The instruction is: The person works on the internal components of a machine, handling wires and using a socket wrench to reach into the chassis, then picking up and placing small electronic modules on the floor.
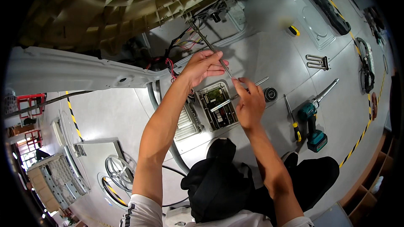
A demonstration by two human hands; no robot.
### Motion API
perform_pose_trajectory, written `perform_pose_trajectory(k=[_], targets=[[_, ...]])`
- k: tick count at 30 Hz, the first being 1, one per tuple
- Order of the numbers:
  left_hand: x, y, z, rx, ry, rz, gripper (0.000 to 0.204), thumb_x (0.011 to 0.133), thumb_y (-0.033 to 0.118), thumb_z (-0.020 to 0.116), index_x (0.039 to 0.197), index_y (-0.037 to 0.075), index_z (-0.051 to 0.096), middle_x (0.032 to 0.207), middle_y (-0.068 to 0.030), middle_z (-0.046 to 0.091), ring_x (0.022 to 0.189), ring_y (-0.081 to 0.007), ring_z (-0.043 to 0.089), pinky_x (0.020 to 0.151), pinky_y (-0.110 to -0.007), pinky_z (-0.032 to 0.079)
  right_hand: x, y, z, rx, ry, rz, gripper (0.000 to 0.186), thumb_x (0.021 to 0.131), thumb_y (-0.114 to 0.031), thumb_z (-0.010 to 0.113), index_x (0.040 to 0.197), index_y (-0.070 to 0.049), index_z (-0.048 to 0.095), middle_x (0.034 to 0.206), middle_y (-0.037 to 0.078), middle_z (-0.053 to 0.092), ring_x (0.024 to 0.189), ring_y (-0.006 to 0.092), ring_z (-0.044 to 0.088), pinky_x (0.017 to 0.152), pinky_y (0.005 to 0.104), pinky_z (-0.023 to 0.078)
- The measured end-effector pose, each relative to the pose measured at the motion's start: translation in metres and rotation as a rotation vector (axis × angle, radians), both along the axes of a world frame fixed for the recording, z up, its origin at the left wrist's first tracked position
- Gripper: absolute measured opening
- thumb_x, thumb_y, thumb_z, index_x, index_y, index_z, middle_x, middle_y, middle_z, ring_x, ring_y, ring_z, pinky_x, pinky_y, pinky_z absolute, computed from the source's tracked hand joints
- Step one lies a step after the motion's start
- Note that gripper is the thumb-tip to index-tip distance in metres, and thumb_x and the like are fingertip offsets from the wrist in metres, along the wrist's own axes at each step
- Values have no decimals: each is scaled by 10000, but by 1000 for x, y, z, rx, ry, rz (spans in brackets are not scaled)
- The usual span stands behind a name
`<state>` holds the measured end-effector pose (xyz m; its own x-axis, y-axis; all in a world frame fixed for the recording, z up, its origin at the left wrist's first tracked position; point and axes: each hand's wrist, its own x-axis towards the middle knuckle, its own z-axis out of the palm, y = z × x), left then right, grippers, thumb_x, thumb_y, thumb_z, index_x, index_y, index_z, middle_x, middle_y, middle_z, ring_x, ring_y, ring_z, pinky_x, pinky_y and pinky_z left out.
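My left hand (204,67) holds a long thin metal rod (200,35), its thumb over the shaft. The rod's upper end reaches the underside of a large plastic tub (126,8), near wires (191,44). My right hand (248,101) grips the rod's lower part, where a metal crossbar (223,104) shows either side of it. Behind that hand lies an open housing with a green circuit board (214,94), beside a ribbed light part (187,124). Right of the hand is a dark round part (270,94).
A teal power tool (315,136), a yellow-black screwdriver (296,128) and a heating element (317,62) lie on the tiled floor. A white metal frame (75,71) spans the left. Below it are panels (99,151) and hoses (113,166). A black case (324,4) sits back right.
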<state>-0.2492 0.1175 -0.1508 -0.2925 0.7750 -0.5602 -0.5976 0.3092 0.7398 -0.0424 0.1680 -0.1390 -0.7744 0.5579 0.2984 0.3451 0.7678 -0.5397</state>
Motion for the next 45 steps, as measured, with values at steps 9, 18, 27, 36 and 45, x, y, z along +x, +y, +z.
perform_pose_trajectory(k=[9, 18, 27, 36, 45], targets=[[4, -7, -12, 96, -19, 95, 337, 894, 223, 584, 1151, 18, 509, 941, -131, 636, 817, -205, 651, 732, -304, 555, 23, -21, -20, -1085, 640, -387, 334, 906, -170, 551, 1195, -45, 438, 1105, 80, 555, 833, 116, 557, 646, 232, 435], [4, -9, -1, 122, -61, 129, 326, 903, 207, 566, 1161, 17, 507, 934, -133, 641, 832, -211, 657, 704, -299, 560, -15, -47, 11, -1604, 444, -209, 342, 930, -85, 459, 1268, -69, 407, 1050, 110, 597, 477, 92, 529, 446, 188, 385], [6, -12, -17, 66, -39, 222, 273, 908, 242, 561, 1064, 20, 529, 962, -137, 637, 863, -206, 640, 742, -305, 543, -6, -28, -12, -287, 180, -63, 587, 678, 101, 489, 1247, -45, 479, 1173, 116, 531, 994, 234, 565, 729, 309, 485], [8, -6, -25, 186, -143, 248, 327, 913, 246, 549, 1125, -1, 519, 1003, -158, 623, 914, -232, 631, 792, -323, 537, -2, -39, 2, -1784, 348, -7, 452, 915, -290, 540, 1265, -50, 385, 1034, 109, 618, 634, 125, 576, 524, 226, 413], [16, 4, -7, -59, 77, 199, 282, 880, 261, 606, 986, 4, 562, 919, -128, 642, 790, -188, 635, 726, -301, 549, -5, -19, -21, -377, -34, -132, 475, 799, 1, 506, 1243, -167, 513, 866, 107, 626, 636, 248, 606, 577, 327, 483]])
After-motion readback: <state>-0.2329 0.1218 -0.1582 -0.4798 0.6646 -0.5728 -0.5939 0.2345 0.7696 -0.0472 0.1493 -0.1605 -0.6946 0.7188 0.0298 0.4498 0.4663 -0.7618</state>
